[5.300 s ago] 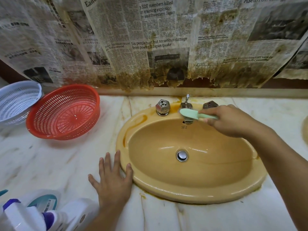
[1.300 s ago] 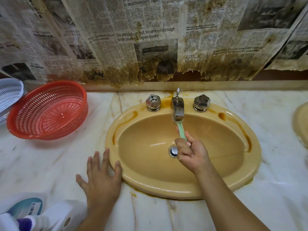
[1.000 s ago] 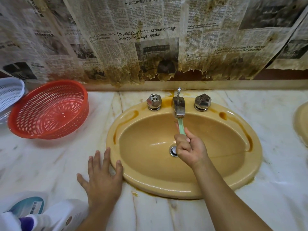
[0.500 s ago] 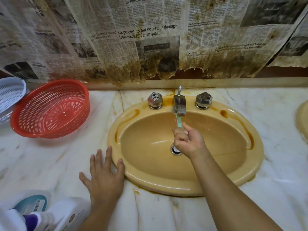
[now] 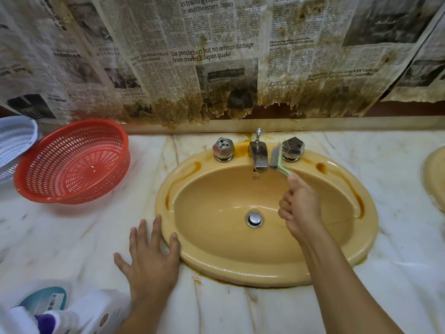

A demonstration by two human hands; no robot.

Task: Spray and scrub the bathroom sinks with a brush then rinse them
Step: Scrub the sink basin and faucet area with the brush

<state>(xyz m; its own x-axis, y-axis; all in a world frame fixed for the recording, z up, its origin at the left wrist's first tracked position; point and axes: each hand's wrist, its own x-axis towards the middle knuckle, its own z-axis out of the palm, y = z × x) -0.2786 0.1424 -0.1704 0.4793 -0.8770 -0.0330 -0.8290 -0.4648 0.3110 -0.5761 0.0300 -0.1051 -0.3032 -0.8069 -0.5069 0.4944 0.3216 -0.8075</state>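
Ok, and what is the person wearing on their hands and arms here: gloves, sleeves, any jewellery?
Nothing. The left hand and right hand are bare, with no gloves, rings or bracelets visible. The left forearm and right forearm are bare too, with no sleeve, watch or marking in view.

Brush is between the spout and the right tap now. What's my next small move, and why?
Probably drag the brush rightward round the right tap toward the brown stain on the sink rim. The right hand grips it with its head beside the spout, and that stain looks unscrubbed.
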